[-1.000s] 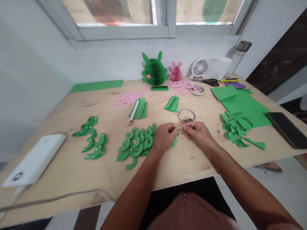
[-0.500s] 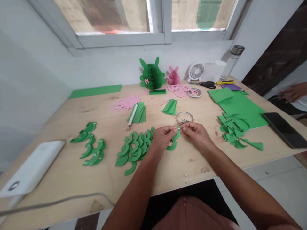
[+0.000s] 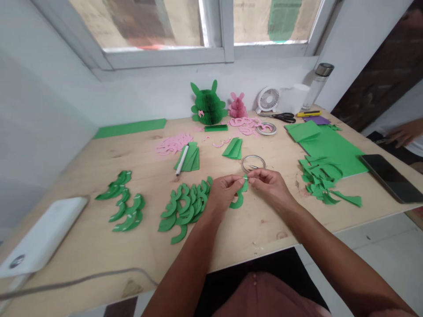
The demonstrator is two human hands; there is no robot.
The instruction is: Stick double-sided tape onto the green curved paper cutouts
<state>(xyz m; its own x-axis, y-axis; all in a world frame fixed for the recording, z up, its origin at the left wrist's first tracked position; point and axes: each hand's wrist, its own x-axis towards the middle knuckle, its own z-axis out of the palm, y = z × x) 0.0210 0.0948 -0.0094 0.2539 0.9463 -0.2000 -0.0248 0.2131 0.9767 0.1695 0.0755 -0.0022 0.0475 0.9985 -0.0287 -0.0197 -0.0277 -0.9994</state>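
Observation:
Pinched between the thumb and fingers of my left hand (image 3: 224,191) is a curved green paper cutout (image 3: 237,201). A small whitish strip shows at its top end, between my two hands. My right hand (image 3: 269,185) is closed in a pinch at that end; what its fingertips hold is too small to make out. Just beyond the fingertips lies a roll of tape (image 3: 253,164), with a pointed metal tip inside its ring. Left of my left hand is a pile of green curved cutouts (image 3: 185,204). Further left, more green cutouts (image 3: 132,213) bear short white strips.
Green scraps (image 3: 320,176), green sheets (image 3: 340,149) and a phone (image 3: 393,178) lie at right. Folded green paper and a white pen (image 3: 181,160) sit mid-table. Behind stand paper figures (image 3: 209,105), a fan (image 3: 268,100) and scissors (image 3: 284,117). Another person's hand (image 3: 405,134) is at far right.
My hands stay nearly in place, pinching at the top of the green cutout. The whole view has shifted slightly. The other person's hand at far right has moved a little.

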